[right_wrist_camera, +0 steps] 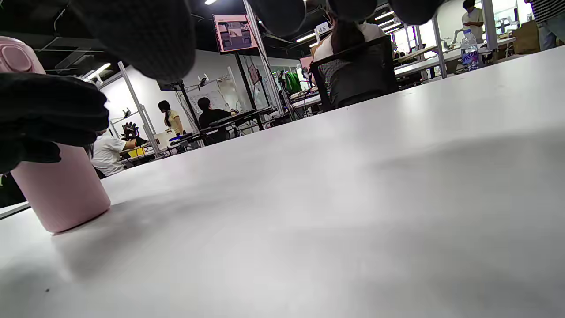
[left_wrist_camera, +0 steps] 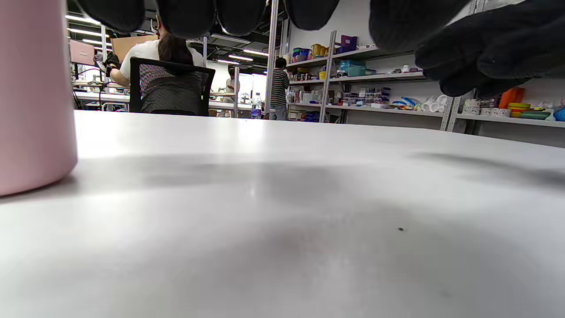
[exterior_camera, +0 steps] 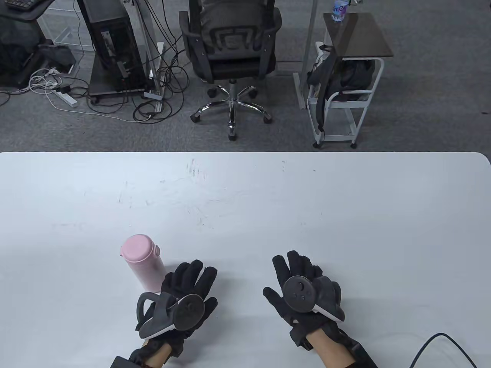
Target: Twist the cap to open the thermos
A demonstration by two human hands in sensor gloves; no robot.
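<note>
Near the table's point(exterior_camera: 245, 199) front edge, thermos point(exterior_camera: 142, 262) stands beside spread, empty left hand point(exterior_camera: 184, 297).

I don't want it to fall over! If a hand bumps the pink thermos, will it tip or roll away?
The thermos stands upright, taller than it is wide, so a push near its cap could probably tip it. Its round body would likely roll once down. Its smooth sides may slide on the table if pushed low.
</note>
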